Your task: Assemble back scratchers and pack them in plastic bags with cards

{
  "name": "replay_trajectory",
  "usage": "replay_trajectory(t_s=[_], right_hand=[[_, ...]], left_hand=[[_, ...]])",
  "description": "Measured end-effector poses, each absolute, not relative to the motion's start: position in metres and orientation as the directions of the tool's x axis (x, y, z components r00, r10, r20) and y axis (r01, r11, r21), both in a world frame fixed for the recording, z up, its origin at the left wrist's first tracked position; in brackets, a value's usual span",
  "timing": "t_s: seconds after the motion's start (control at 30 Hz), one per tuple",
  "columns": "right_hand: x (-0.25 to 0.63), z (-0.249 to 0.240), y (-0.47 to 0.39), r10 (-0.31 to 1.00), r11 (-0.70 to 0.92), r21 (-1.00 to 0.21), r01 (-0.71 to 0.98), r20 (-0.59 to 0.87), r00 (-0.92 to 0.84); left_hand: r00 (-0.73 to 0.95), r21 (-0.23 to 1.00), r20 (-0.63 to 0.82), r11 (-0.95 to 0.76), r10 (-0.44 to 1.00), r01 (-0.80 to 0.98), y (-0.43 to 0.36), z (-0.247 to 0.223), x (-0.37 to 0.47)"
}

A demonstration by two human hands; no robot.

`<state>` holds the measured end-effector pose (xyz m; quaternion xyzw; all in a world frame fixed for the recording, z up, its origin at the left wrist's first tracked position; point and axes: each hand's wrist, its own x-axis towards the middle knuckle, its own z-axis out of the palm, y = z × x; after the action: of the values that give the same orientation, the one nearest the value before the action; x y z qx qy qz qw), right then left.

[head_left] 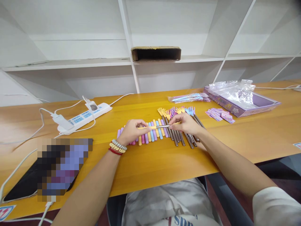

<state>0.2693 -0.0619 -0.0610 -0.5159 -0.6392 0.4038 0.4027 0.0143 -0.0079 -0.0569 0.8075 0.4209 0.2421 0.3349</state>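
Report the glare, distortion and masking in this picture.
Head view: glare streaks the crumpled clear plastic bags; same view: wide-angle stretch seems to splay the white shelving; same view: coarse pixel blocks mask part of the black flat device; same view: the thin yellow-and-silver stick looks fairly sharp.

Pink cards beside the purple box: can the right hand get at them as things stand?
Probably yes: nothing else covers the pink cards, which lie to the right of the right hand. That hand pinches the yellow-handled back scratcher, so it would likely need to let go first.
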Motion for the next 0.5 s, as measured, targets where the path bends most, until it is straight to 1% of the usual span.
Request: replay_trajectory(t_s=[0.1, 0.23, 0.3, 0.37, 0.43, 0.5], right_hand=[[0.268, -0.059, -0.063, 0.984, 0.155, -0.929, 0.335, 0.117, -0.131], [0.270, -0.061, -0.060, 0.990, 0.137, -0.955, 0.264, 0.125, -0.061], [0.269, -0.063, -0.058, 0.993, 0.121, -0.975, 0.189, 0.116, -0.035], [0.266, -0.065, -0.056, 0.994, 0.107, -0.988, 0.108, 0.103, -0.042], [0.263, -0.067, -0.055, 0.994, 0.093, -0.995, 0.039, 0.091, -0.061], [0.261, -0.067, -0.055, 0.994, 0.081, -0.997, -0.006, 0.082, -0.066]], left_hand=[[0.510, 0.598, 0.280, -0.564, 0.813, 0.569, -0.003, -0.056, 0.010], [0.543, 0.347, 0.439, -0.692, 0.716, 0.633, -0.003, -0.055, 0.012], [0.570, 0.244, 0.467, -0.718, 0.676, 0.651, -0.005, -0.058, 0.015], [0.607, 0.171, 0.467, -0.739, 0.643, 0.651, -0.007, -0.061, 0.020], [0.639, 0.125, 0.459, -0.757, 0.617, 0.642, -0.009, -0.064, 0.023], [0.650, 0.104, 0.465, -0.766, 0.601, 0.634, -0.009, -0.065, 0.025]])
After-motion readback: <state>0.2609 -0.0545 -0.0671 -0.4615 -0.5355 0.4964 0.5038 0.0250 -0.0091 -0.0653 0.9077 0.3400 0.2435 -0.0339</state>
